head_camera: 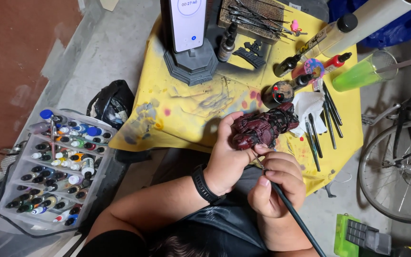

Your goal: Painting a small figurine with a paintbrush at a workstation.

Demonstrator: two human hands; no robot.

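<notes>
Currently:
Left hand (229, 157): clenched round dark red figurine (261, 127), held above lap at edge of yellow cloth (186, 112).
Right hand (277, 183): pinching thin paintbrush (281, 197), tip touching figurine's underside near base.
Done so far: most of figurine looks coated in deep red w/ darker shading; appears well along.
Left: lower edge under brush prob. being worked now; highlights/details can't be judged, too small.
Nearby: spare brushes (323, 123) beside white tissue (310, 104), paint bottle rack (58, 166) on floor to the left, phone on stand (187, 28) w/ timer showing.
</notes>
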